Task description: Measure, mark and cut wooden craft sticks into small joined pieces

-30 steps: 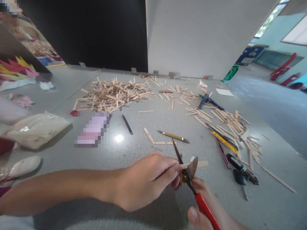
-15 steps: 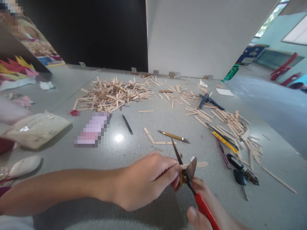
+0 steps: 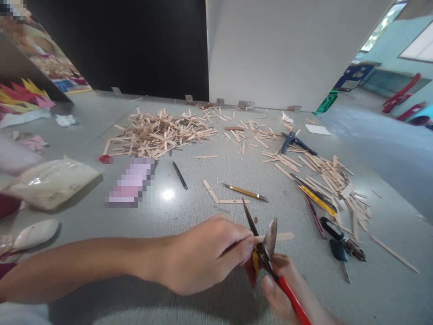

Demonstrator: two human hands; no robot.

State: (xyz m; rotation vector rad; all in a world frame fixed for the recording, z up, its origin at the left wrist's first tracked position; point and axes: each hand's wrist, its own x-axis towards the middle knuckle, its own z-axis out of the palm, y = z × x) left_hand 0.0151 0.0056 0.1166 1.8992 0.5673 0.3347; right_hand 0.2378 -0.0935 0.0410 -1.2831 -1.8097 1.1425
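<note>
A wooden craft stick (image 3: 284,236) is pinched in my left hand (image 3: 213,255), and its free rounded end points right. My right hand (image 3: 280,286) is closed around the red handle of the pruning shears (image 3: 269,243). Their blades are spread apart, and the stick passes across between them, close to my left fingertips. Part of the handles is hidden by my fingers. Just beyond the blades lie two marked craft sticks (image 3: 233,201), meeting at an angle, and a gold-coloured craft knife (image 3: 245,192).
A large heap of craft sticks (image 3: 162,133) lies at the back left, with more scattered to the right. Blue-handled cutters (image 3: 294,143), a yellow utility knife (image 3: 318,201) and keys (image 3: 340,250) are on the right. A black pen (image 3: 179,175) and plastic bag (image 3: 54,183) lie left.
My right thumb has moved up and inward along the red handle, and the shears have shifted slightly. The stick stays in my left hand.
</note>
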